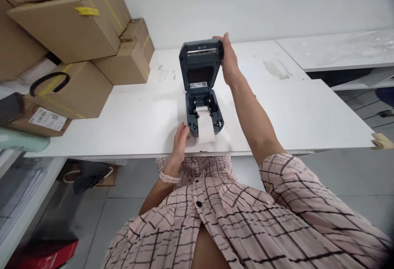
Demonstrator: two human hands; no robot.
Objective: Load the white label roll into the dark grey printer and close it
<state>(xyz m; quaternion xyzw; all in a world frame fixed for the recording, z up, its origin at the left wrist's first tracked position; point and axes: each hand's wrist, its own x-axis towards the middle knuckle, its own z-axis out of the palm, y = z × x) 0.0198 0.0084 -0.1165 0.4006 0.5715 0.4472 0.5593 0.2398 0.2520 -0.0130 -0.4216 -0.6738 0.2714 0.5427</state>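
Note:
A dark label printer [203, 115] stands on the white table [138, 129] with its lid [200, 66] swung up and open. A strip of white label paper [205, 128] runs out of its front over the table. My right hand [229, 62] grips the right edge of the raised lid, fingers wrapped over its top. My left hand [181, 137] rests at the printer's front left corner, fingers curled against the base. A pale watch band sits on my left wrist.
Several cardboard boxes [76, 35] are stacked at the table's left, one with a black handle and a shipping label. A second white surface [338, 49] lies at the right rear. Under the table are a bag [89, 176] and a red box [43, 254].

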